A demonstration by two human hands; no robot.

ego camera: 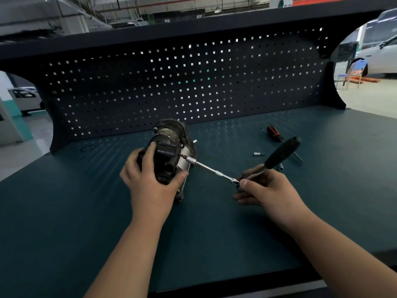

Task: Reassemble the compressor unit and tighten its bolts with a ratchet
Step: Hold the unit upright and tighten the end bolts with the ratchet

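A black and silver compressor unit [169,145] lies on the green bench top [86,211], left of centre. My left hand [150,179] grips its near end, thumb on the right side and fingers over the top. My right hand [266,188] holds the ratchet [281,152] at its head, with the black handle sticking up to the right. A chrome extension bar [212,169] runs from the ratchet head to a bit seated on a bolt on the compressor's right side.
A screwdriver with an orange and black handle [275,133] lies at the back right. A small socket [256,154] and another socket [281,167] lie near the ratchet handle. A black O-ring [87,147] rests at the back left. A dark pegboard [182,82] closes the bench's rear.
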